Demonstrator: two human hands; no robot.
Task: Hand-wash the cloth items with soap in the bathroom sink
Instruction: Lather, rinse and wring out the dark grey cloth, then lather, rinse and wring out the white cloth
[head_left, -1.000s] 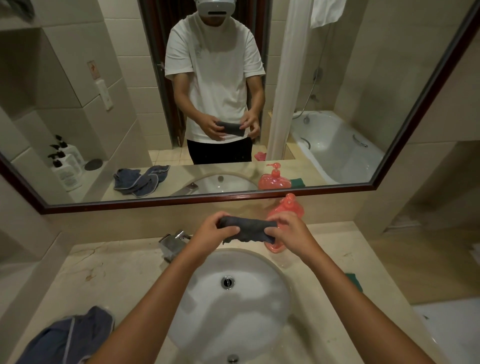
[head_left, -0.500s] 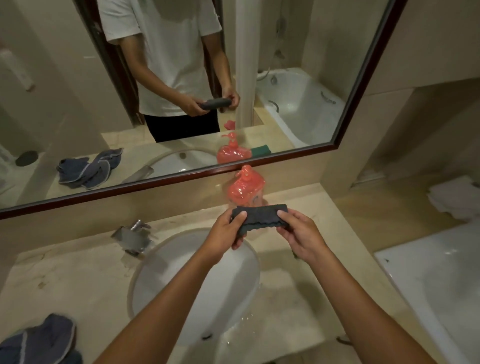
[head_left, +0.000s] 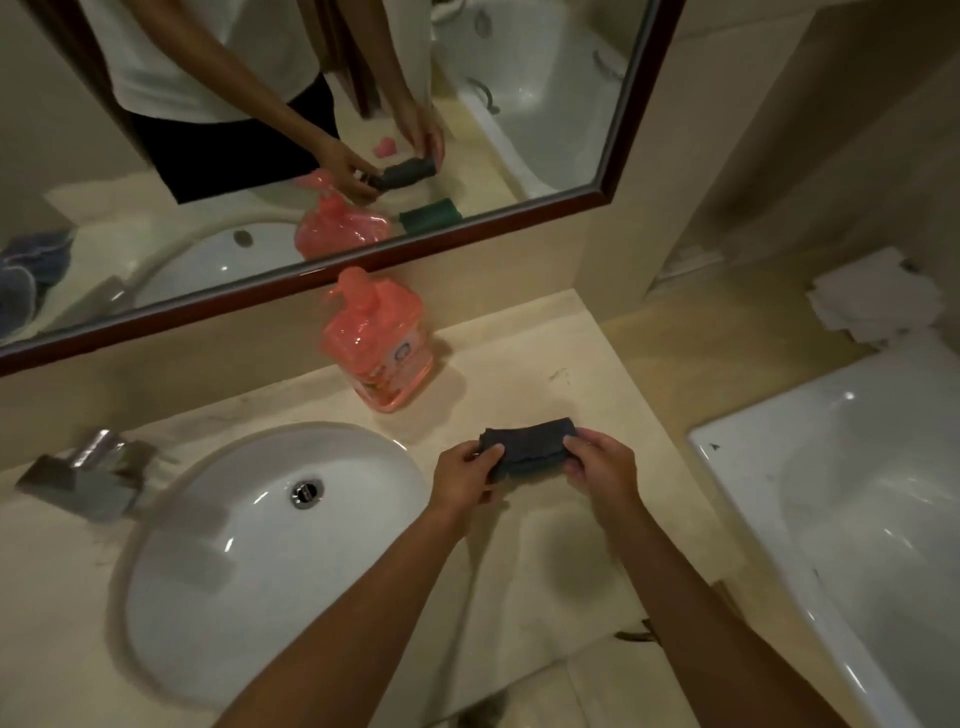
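Observation:
A small dark grey folded cloth (head_left: 530, 446) is held low over the marble counter, to the right of the white sink (head_left: 218, 561). My left hand (head_left: 467, 475) pinches its left end and my right hand (head_left: 602, 462) pinches its right end. A pink soap pump bottle (head_left: 376, 343) stands on the counter by the mirror, beyond the cloth. The sink basin holds no cloth.
A chrome tap (head_left: 83, 475) sits at the sink's left. The counter (head_left: 545, 353) ends at the right, where a white bathtub (head_left: 852, 519) lies below. White towels (head_left: 872, 299) are stacked on a ledge at far right. The mirror (head_left: 618, 130) backs the counter.
Both hands carried the folded cloth from above the sink rightward and down over the counter. The view swung right; the blue cloths on the left counter are now out of frame.

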